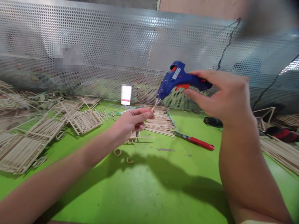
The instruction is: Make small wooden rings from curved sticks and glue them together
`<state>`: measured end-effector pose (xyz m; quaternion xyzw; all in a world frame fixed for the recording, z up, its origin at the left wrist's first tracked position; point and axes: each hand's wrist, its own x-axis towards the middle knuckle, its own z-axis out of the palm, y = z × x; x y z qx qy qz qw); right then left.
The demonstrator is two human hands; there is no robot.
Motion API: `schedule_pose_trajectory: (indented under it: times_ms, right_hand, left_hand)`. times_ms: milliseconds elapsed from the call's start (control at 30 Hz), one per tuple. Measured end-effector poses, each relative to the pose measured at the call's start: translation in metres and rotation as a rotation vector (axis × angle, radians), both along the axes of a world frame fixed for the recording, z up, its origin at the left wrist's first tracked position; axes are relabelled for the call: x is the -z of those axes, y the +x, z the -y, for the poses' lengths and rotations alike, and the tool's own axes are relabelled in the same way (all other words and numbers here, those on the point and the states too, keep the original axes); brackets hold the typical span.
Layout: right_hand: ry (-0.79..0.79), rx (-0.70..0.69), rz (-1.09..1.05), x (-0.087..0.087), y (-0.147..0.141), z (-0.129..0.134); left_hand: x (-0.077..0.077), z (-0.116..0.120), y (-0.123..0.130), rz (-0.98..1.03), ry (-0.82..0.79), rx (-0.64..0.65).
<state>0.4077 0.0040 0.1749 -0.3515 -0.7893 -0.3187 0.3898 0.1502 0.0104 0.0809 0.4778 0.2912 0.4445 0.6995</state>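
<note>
My right hand grips a blue hot glue gun with an orange trigger, raised above the green table. Its nozzle points down-left and touches the tip of a small wooden stick piece. That piece is pinched between the thumb and fingers of my left hand, held just above the table. Behind my left hand lies a loose pile of thin wooden sticks.
Assembled stick panels and frames cover the table's left side. A red-handled knife lies right of centre. More sticks lie at the right edge. Small wooden rings sit near my left wrist. A perforated metal screen closes the back.
</note>
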Motion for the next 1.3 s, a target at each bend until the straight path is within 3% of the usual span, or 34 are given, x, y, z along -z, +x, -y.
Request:
schedule_pose_trajectory:
  times_ms: [1300]
  right_hand:
    - [0.027,-0.007,0.065,0.0004,0.0036,-0.0042]
  left_hand:
    - [0.0031,0.0013,0.0009,0.016,0.047,0.007]
